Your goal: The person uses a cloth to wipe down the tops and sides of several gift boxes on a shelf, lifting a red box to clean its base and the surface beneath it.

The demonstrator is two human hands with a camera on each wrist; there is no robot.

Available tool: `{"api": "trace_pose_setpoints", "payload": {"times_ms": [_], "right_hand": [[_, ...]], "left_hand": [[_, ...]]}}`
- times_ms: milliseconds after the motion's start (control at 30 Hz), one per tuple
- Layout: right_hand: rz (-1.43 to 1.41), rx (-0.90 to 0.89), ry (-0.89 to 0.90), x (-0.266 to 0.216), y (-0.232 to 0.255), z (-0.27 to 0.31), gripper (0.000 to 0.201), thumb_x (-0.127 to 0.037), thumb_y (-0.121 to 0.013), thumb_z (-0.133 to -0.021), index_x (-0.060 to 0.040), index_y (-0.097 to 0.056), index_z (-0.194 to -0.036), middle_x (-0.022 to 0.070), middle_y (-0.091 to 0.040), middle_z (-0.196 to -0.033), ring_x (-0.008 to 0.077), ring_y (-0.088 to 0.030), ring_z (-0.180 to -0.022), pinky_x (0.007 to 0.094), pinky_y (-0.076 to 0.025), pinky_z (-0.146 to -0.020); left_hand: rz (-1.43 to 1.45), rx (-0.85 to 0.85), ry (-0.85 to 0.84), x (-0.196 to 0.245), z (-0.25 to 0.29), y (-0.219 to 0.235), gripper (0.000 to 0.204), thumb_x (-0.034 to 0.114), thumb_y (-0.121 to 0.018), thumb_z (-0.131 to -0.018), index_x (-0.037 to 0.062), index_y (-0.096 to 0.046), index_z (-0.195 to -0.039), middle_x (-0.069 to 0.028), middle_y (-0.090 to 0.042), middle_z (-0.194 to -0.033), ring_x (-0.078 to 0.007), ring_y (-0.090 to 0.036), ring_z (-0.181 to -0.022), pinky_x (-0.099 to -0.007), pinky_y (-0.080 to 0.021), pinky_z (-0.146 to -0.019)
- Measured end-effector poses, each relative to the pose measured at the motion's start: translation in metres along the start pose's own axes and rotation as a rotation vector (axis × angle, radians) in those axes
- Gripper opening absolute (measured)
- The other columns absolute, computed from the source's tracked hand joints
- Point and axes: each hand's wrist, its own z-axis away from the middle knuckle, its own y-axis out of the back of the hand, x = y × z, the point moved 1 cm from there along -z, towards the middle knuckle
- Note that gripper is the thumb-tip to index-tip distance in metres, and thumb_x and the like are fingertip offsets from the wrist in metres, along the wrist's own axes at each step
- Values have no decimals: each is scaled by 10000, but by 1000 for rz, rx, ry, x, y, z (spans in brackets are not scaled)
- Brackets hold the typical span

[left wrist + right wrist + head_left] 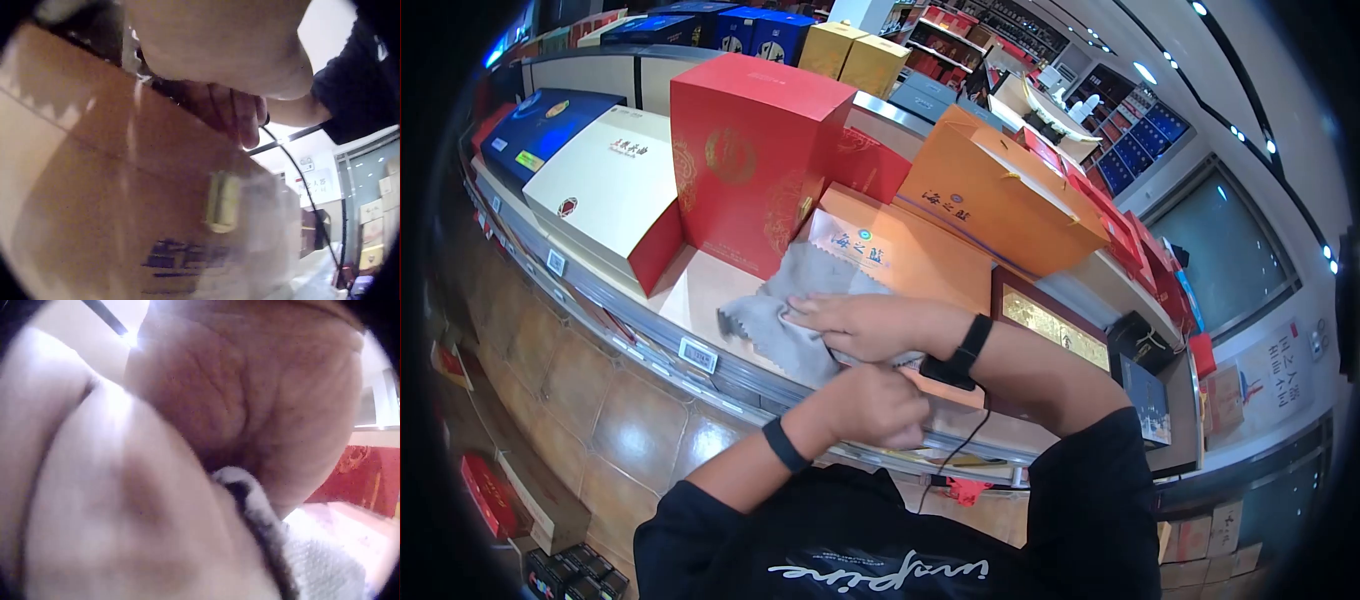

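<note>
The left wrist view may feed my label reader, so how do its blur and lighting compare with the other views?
Left wrist: purplish lettering smeared, box dim. Right wrist: foreground soft, light flaring, cloth washed out. Head: sharper overall, but fisheye bends the shelf edge and glare spots the floor tiles.

A black T-shirt with short sleeves covers the torso along the bottom of the head view, its left sleeve at lower left and its right sleeve at lower right. White script lettering crosses the chest, upside down in the frame—a smaller pale line sits beside it. The left hand and right hand are bare. A dark left wristband is plain on top; the black right wristband carries a black module, with a thin black cable curving down nearby.
</note>
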Motion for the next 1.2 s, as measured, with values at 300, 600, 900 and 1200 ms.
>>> {"api": "trace_pose_setpoints", "payload": {"times_ms": [300,600,900,1200], "right_hand": [[152,55,-328,-33,-42,126,671,-332,-475,-1092,-169,-259,-1706,191,-208,-1764,431,-226,-1616,607,-194,-1290],[85,155,-812,-38,-49,162,697,-463,-387,-1111,-188,-196,-1722,283,-112,-1758,510,-148,-1613,660,-180,-1265],[39,-41,-1047,-8,-19,83,768,-527,-309,-1114,-205,4,-1737,252,79,-1776,498,54,-1632,695,-75,-1263],[9,-109,-843,-8,7,-30,746,-536,-266,-1120,-189,-32,-1737,246,87,-1780,515,60,-1628,719,-68,-1251]], "left_hand": [[-268,299,407,7,26,67,178,56,-680,-797,46,-715,-971,-122,-754,-980,-332,-742,-969,-440,-582,-874],[-321,450,939,-50,65,50,367,-24,-468,-960,-34,-625,-1292,-241,-590,-1407,-438,-556,-1330,-499,-450,-1127],[-41,574,950,-68,85,44,454,-79,-358,-969,-101,-544,-1382,-296,-589,-1420,-394,-613,-1339,-459,-476,-1151],[13,501,901,-69,85,52,476,-86,-338,-966,-111,-557,-1388,-327,-577,-1454,-432,-582,-1388,-468,-470,-1178]]}}
